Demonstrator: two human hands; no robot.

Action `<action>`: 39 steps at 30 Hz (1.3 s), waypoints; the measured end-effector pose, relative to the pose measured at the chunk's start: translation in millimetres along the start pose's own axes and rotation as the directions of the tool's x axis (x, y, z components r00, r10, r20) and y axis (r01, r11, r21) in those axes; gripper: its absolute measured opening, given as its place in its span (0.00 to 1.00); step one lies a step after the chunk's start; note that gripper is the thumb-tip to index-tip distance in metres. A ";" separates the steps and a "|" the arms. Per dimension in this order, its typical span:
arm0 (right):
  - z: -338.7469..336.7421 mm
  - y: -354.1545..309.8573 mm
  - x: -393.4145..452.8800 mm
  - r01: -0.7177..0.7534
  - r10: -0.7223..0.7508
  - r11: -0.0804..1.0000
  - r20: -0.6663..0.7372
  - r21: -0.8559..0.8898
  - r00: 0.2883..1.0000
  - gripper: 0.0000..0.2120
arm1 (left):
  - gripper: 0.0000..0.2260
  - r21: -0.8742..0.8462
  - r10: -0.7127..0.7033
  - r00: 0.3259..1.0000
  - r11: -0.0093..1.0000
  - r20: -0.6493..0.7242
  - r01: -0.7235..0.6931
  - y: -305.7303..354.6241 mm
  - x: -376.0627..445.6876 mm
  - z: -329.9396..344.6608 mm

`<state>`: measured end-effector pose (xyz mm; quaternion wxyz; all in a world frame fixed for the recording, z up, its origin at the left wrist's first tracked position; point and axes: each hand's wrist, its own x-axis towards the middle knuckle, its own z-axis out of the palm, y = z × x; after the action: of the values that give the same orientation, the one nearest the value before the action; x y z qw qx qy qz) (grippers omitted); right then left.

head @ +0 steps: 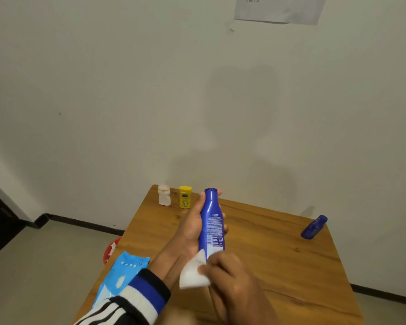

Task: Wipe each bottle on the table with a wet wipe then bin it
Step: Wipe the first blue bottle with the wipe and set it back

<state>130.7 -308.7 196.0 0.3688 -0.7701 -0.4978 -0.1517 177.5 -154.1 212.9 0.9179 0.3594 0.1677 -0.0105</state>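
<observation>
Your left hand (192, 227) grips the bottle (212, 222); right hand (230, 275) pinches the wipe (193, 274). Likely slick plastic: hold mid-body.

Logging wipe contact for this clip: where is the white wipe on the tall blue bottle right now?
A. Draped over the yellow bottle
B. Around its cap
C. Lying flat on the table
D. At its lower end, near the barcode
D: the right hand pinches the white wipe against the lower end of the tall blue bottle, just below the barcode, while the left hand grips the bottle off the table.
</observation>
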 end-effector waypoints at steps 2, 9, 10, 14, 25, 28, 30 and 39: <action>3.7 -4.1 -12.8 -0.070 0.070 0.997 -0.011 0.045 0.997 0.07 | 0.24 -0.068 0.016 1.000 0.998 -0.025 -0.017 0.1 -1.8 -0.7; -38.0 9.5 16.7 -0.331 0.421 0.887 -0.266 0.323 0.867 0.16 | 0.25 -0.233 -0.013 0.994 0.972 -0.112 -0.014 -1.6 -3.1 2.9; -43.8 13.4 22.1 -0.389 0.504 0.838 -0.271 0.382 0.820 0.17 | 0.22 -0.255 -0.035 0.990 0.967 -0.134 -0.001 -2.4 -3.7 2.2; -59.8 31.2 31.2 -0.503 0.791 0.565 -0.256 0.654 0.556 0.09 | 0.17 -0.371 -0.165 0.956 0.926 -0.244 0.065 -3.4 -6.2 4.0; -11.9 12.6 21.6 -0.204 0.183 0.978 -0.291 -0.044 0.939 0.13 | 0.22 -0.407 -0.173 0.893 0.913 -0.416 -0.013 -4.4 4.1 5.2; -0.7 11.1 9.9 -0.116 0.084 0.988 -0.272 -0.102 0.959 0.06 | 0.24 -0.427 -0.163 0.875 0.902 -0.455 -0.054 -3.0 7.5 0.4; 7.8 9.2 5.4 -0.056 0.040 0.996 -0.228 -0.067 0.973 0.10 | 0.25 -0.438 -0.156 0.883 0.897 -0.442 -0.060 -1.8 5.9 3.4; -38.2 15.8 28.9 -0.261 0.275 0.961 -0.409 0.092 0.870 0.11 | 0.20 -0.368 -0.134 0.871 0.928 -0.473 -0.057 -5.9 -2.2 12.8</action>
<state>163.0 -320.9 232.8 0.4971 -0.7749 -0.2981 -0.2521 178.4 -167.2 218.5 0.8958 0.1671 0.4008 0.0941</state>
